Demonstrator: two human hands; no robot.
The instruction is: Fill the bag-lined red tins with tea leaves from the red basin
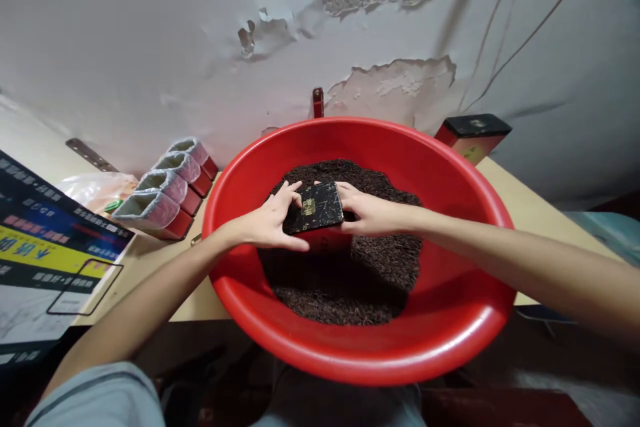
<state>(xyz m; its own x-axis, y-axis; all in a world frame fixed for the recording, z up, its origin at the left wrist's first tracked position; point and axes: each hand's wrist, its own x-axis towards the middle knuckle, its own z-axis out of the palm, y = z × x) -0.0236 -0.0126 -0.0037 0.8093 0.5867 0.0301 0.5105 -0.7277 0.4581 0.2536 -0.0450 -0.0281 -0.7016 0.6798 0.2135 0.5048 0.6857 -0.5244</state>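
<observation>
A rectangular red tin with a black lid [323, 208] is held over the red basin [360, 363]. The lid carries a gold emblem and pale streaks. Below it, the tin's red front is in shadow. My right hand [363, 210] is closed around the tin's right side. At the left edge, my left hand [275, 217] has its fingers at the back corner of the lid and its thumb along the front, closed loosely about it. Dark, thin dried leaves [387, 267], like loose tea, lie in the basin under both hands.
Several red tins without lids, lined with clear bags [150, 208], stand in a row at left. A closed red tin with a black lid [475, 137] is behind the basin at right. A printed box [45, 253] stands at far left on the table [193, 297]. Behind is a peeling wall.
</observation>
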